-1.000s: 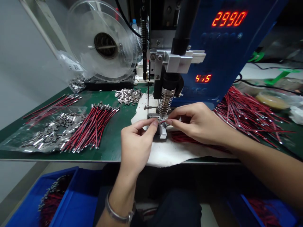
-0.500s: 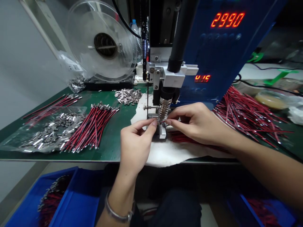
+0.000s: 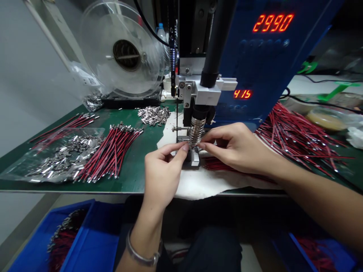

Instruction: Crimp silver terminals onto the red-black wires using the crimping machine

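My left hand (image 3: 163, 172) and my right hand (image 3: 235, 145) meet at a small metal fixture (image 3: 194, 155) under the soldering head (image 3: 196, 126) of a blue machine (image 3: 263, 64). Both hands pinch, fingertips close together at the fixture. My right hand pinches a red and black wire (image 3: 211, 163) that trails off to the right under it. What my left fingertips press is too small to name. The spring-wrapped head tip sits low, just above the fingertips. A white cloth (image 3: 198, 185) lies under the fixture.
A bundle of finished red-black wires (image 3: 110, 153) and a bag of metal terminals (image 3: 56, 158) lie left. Loose terminals (image 3: 153, 115) and a clear reel (image 3: 124, 49) stand behind. A big pile of wires (image 3: 295, 136) lies right. Blue bins (image 3: 85, 241) sit below the bench edge.
The machine's head has come down toward the fixture and now stays low. Both hands have kept their pinch at the fixture with almost no movement.
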{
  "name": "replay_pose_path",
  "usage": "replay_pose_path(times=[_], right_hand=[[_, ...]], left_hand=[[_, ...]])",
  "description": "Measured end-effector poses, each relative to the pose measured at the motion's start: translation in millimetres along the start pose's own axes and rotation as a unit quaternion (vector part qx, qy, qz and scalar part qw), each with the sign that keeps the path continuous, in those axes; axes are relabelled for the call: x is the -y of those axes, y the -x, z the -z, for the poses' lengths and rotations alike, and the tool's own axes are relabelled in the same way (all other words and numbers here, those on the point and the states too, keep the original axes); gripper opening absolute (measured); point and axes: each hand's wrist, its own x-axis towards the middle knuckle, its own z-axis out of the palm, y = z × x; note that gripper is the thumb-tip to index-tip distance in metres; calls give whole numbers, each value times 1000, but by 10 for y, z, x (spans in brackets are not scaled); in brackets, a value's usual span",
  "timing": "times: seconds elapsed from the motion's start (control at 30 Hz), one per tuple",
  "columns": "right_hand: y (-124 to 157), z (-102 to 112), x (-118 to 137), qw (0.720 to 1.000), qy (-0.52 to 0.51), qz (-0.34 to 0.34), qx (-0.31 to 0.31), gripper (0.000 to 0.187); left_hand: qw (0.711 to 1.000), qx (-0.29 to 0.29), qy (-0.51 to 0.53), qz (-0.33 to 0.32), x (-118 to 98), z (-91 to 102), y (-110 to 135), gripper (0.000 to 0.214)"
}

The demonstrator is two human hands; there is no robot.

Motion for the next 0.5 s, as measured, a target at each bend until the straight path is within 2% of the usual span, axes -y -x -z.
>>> replay_pose_path(times=[0.5], right_hand=[[-1,-11,-7,1000,4,5,-4,13]], left_hand=[[1000,4,-1,6,-10,-16,-1,18]])
